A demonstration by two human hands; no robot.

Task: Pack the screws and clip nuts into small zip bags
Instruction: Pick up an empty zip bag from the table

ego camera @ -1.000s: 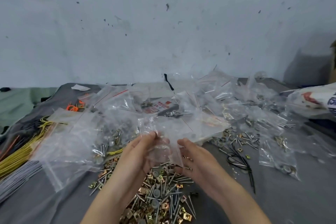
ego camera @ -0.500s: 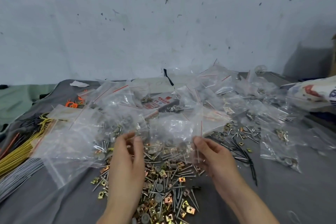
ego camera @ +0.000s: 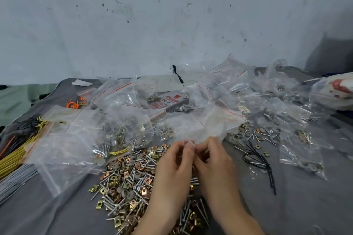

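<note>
A heap of loose screws, brass and copper clip nuts and grey washers [ego camera: 129, 181] lies on the grey cloth in front of me. Above its far edge my left hand [ego camera: 175, 164] and my right hand [ego camera: 214, 160] meet, fingertips together, pinching the near edge of a small clear zip bag [ego camera: 202, 129]. The bag looks empty and lies back over the pile of bags. What the fingers do at the bag's mouth is hidden by the hands.
Many clear zip bags [ego camera: 257, 97], some filled with hardware, cover the back and right. A large bag [ego camera: 63, 139] lies at left over yellow wires [ego camera: 15, 156]. Black cable ties [ego camera: 261, 164] and scattered screws lie right of my hands. A wall stands behind.
My hands were apart, holding a bag spread by its two sides; they have come together over the heap and now pinch one bag's edge between them.
</note>
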